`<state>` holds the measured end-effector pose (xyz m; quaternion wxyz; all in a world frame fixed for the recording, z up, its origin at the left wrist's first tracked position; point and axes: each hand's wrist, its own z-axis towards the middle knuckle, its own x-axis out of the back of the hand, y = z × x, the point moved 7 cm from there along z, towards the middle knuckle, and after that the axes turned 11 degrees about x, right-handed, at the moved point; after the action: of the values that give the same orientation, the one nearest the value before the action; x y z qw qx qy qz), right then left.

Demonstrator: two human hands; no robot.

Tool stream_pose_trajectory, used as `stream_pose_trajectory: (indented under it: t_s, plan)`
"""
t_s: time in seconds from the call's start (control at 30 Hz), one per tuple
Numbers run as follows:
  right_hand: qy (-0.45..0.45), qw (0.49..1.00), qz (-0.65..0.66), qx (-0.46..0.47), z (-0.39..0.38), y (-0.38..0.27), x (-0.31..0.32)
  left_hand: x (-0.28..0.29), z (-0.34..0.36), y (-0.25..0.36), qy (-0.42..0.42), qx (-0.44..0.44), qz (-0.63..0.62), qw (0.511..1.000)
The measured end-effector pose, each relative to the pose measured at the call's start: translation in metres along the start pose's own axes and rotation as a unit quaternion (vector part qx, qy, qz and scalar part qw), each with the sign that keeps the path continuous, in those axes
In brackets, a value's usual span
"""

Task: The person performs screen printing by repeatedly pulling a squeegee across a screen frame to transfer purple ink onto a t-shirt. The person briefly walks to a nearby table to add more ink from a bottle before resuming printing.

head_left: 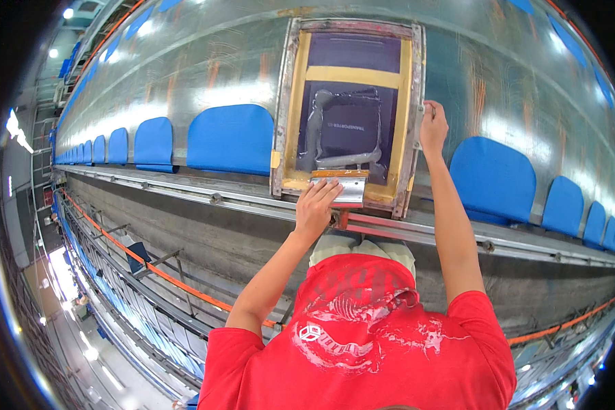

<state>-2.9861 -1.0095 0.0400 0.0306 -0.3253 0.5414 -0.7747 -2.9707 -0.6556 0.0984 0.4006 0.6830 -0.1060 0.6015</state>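
Note:
A screen-printing frame [282, 102] lies on the long table, its dark purple mesh [348, 126] bordered with yellow tape. Wet grey ink [348, 160] forms a rough rectangle on the mesh, thickest along its left and near sides. My left hand [314, 207] grips a squeegee [350, 192] with a silvery metal holder and an orange-brown strip, at the near end of the mesh just below the ink. At the frame's right side, my right hand [433, 130] has its fingers closed on the outer edge, near a small metal fitting.
Blue rounded flaps of fabric [231, 140] lie in a row along the table to both sides of the frame. A metal rail [239, 205] runs along the table's near edge, in front of my body. An orange bar [184, 290] stretches behind at the left.

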Motion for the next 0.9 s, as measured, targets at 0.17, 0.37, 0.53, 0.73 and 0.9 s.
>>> stream_pose_trajectory:
  t_s: [0.17, 0.37, 0.53, 0.73, 0.9]
  plan:
    - [-0.019, 0.998, -0.032, -0.045, 0.005, 0.008, -0.004, -0.011, 0.011, -0.004, -0.003, -0.012, 0.019, 1.000]
    - [-0.020, 0.998, -0.031, -0.056, 0.004, 0.009, -0.006, 0.003, 0.156, -0.021, -0.012, -0.004, -0.026, 1.000]
    - [-0.017, 0.998, -0.030, -0.053, 0.005, 0.008, -0.007, 0.008, 0.219, -0.014, 0.027, -0.028, -0.019, 0.999]
    - [-0.018, 0.998, -0.012, -0.057, 0.003, 0.013, -0.009, -0.016, 0.130, -0.015, 0.068, -0.064, -0.001, 0.996]
    - [-0.013, 0.998, -0.027, -0.063, 0.005, 0.013, -0.006, -0.002, 0.126, -0.014, 0.078, -0.066, -0.030, 0.994]
